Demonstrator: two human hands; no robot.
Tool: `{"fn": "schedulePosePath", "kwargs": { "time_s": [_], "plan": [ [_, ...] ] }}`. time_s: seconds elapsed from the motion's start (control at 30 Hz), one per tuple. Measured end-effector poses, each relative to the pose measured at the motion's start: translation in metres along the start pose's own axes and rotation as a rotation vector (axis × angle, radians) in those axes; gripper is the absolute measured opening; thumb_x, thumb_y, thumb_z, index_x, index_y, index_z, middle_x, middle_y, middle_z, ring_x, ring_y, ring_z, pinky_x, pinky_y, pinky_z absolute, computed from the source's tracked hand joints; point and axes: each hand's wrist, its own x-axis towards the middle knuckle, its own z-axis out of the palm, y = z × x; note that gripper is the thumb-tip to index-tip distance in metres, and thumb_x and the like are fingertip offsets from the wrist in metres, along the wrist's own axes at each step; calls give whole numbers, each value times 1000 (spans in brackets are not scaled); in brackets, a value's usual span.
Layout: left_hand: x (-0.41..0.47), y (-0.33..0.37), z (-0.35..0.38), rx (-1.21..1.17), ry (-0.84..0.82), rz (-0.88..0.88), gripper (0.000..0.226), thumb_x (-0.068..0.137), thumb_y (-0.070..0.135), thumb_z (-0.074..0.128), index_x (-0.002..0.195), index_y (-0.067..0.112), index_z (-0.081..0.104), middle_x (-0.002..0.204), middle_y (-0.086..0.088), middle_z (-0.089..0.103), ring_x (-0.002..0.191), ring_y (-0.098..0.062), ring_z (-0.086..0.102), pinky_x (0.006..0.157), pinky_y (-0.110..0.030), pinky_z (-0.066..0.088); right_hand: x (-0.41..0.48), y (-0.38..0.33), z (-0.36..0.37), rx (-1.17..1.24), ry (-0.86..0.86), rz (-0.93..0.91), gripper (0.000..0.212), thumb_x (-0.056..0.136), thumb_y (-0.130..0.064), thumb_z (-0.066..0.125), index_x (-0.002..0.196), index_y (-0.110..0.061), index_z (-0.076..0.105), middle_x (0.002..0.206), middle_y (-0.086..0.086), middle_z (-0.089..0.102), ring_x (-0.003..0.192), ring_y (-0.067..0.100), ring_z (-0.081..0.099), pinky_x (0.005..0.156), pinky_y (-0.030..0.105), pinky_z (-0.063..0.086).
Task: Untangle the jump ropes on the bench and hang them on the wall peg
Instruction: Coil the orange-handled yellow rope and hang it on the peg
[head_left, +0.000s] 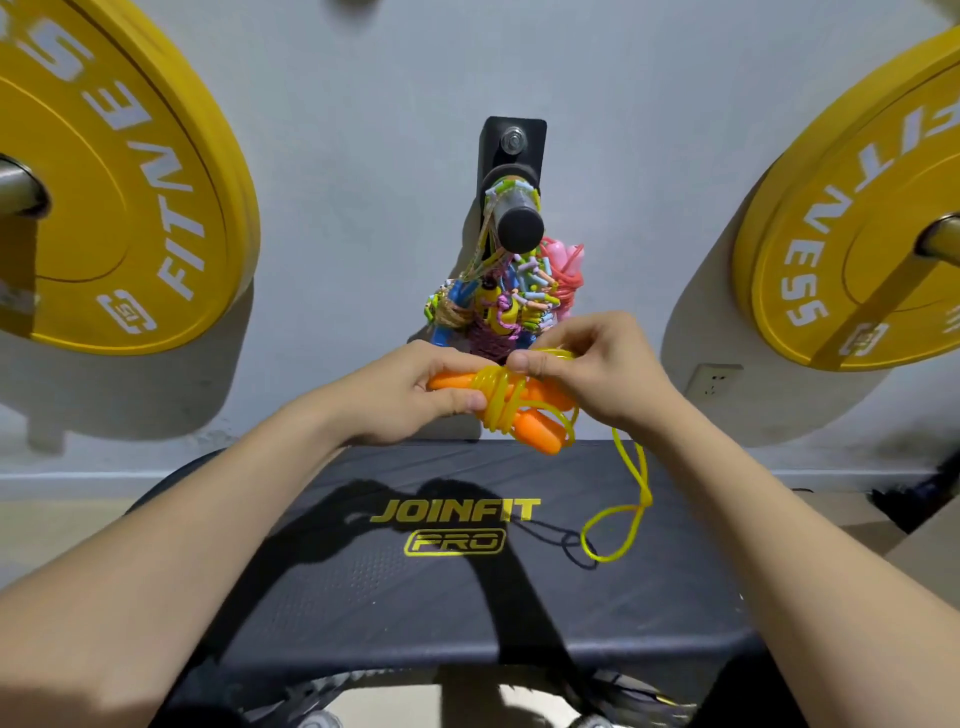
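Observation:
I hold a yellow jump rope (501, 402) with orange handles (540, 428) above the black bench (457, 597). My left hand (410, 392) grips one orange handle with the cord wound around it. My right hand (587, 369) pinches the yellow cord at the top of the winding. A loose loop of the cord (621, 519) hangs down from under my right hand onto the bench top. On the wall beyond, a black peg (517, 223) carries several bundled jump ropes (498, 301) in mixed colours, hanging just behind my hands.
Two large yellow weight plates (119, 171) (852, 218) hang on bars on the grey wall to the left and right of the peg. A wall socket (714, 382) sits low on the right. Dark items lie on the floor at far right.

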Motion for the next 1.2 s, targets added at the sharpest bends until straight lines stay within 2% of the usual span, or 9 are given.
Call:
{"fn": "schedulePosePath", "kwargs": {
  "time_s": [0.23, 0.33, 0.43, 0.53, 0.63, 0.73, 0.9, 1.03, 1.2],
  "plan": [
    [2, 15, 4, -226, -22, 102, 41, 102, 24, 64, 142, 13, 65, 124, -16, 73, 106, -15, 68, 93, -26, 55, 1, 16, -21, 531, -261, 156, 15, 69, -22, 96, 79, -21, 85, 81, 1, 79, 73, 11, 75, 63, 25, 60],
    [3, 19, 6, -332, 109, 93, 35, 100, 33, 62, 130, 19, 72, 100, 1, 73, 87, -7, 61, 77, -23, 53, 2, 19, -14, 588, -263, 103, 24, 80, -2, 73, 81, -24, 81, 79, -3, 75, 72, 13, 70, 62, 27, 57],
    [7, 21, 8, -392, 299, 45, 24, 97, 40, 62, 111, 25, 76, 81, 12, 70, 76, -5, 62, 69, -23, 52, 0, 18, 0, 510, -338, 267, 18, 105, -9, 56, 95, -15, 69, 71, 1, 63, 62, 16, 47, 51, 22, 42],
    [11, 10, 4, -26, 565, -52, 25, 103, 42, 64, 99, 22, 78, 72, 3, 70, 66, -9, 60, 64, -34, 50, -10, 14, 17, 274, -539, 326, 34, 114, -32, 44, 113, -11, 70, 64, 3, 57, 54, 15, 42, 47, 22, 39],
    [9, 4, 2, 297, 628, -72, 22, 102, 40, 67, 87, 24, 74, 56, 13, 58, 59, -3, 54, 53, -15, 34, -16, -3, 33, -60, -547, 128, 39, 110, -37, 53, 100, -2, 66, 60, 0, 57, 53, 15, 48, 48, 31, 43],
    [7, 4, 6, 439, 581, -72, 20, 100, 39, 70, 86, 24, 71, 66, 12, 57, 67, -10, 53, 63, -26, 35, -16, -11, 37, -530, -511, -219, 37, 105, -33, 61, 81, -5, 60, 65, 3, 52, 62, 20, 46, 61, 38, 35],
    [6, 4, 7, 610, 283, -160, 14, 104, 35, 62, 94, 25, 60, 94, -4, 58, 97, -31, 57, 87, -45, 47, -14, -12, 32, -678, -308, -326, 54, 103, -51, 58, 60, -26, 37, 58, -6, 39, 64, 25, 42, 55, 34, 29],
    [0, 3, 7, 625, -13, -72, 12, 106, 25, 54, 96, 28, 59, 96, -3, 53, 100, -25, 53, 93, -53, 47, -10, -6, 25, -564, -67, -309, 47, 84, -68, 75, 71, -24, 66, 62, -8, 58, 64, 19, 55, 53, 36, 46],
    [-5, 8, -3, 302, -77, 12, 23, 108, 27, 60, 128, 22, 70, 108, -1, 65, 101, -14, 61, 93, -38, 48, 0, 9, 5, -7, -50, 42, 32, 77, -51, 91, 72, -22, 79, 56, -11, 63, 53, 3, 50, 53, 22, 43]
  ]
}}
